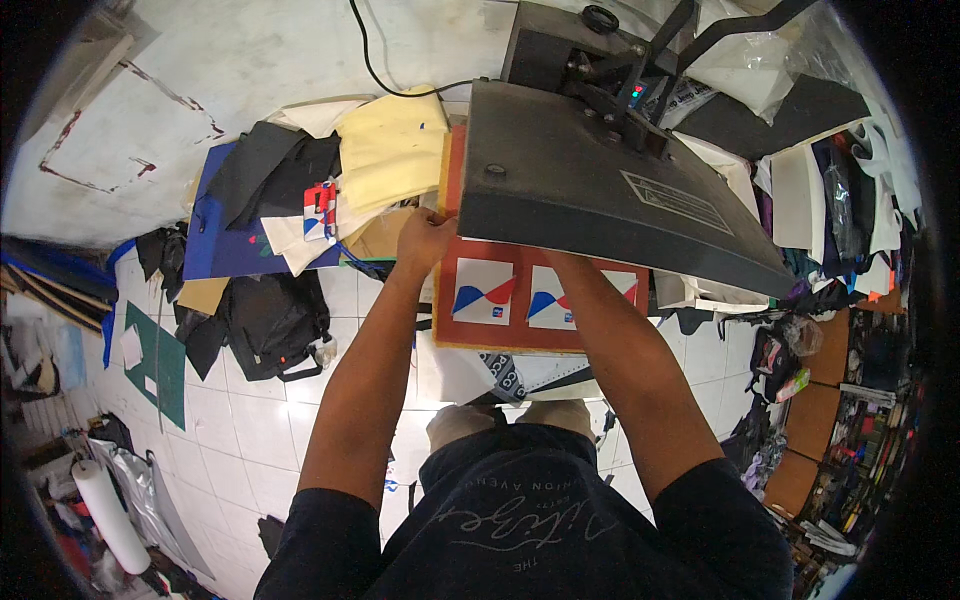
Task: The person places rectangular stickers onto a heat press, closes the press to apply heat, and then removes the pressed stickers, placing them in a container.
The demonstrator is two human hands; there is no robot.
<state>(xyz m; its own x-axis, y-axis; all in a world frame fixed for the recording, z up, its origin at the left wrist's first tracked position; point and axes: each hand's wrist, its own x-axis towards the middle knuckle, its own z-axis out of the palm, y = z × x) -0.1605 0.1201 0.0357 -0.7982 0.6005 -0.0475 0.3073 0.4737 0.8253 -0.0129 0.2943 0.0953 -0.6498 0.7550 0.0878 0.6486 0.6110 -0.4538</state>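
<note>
A heat press stands before me, its dark upper plate (600, 180) raised at a tilt over a reddish-brown lower pad (520, 338). Two white printed pieces lie on the pad: a left piece (484, 283) and a right piece (550, 290), both with blue and red shapes. At the pad's left edge is my left hand (428, 238), its fingers curled closed; what they grip, if anything, is hidden. My right forearm (625, 350) reaches across the right piece and partly covers it. The plate hides my right hand and its fingers.
Left of the press lie yellow cloth (390, 145), dark fabric (280, 170) and a small printed pouch-like piece (320, 212) on a blue sheet (225, 240). A black bag (270, 325) and a green cutting mat (155, 365) are lower left. Garments (845, 200) pile up at right.
</note>
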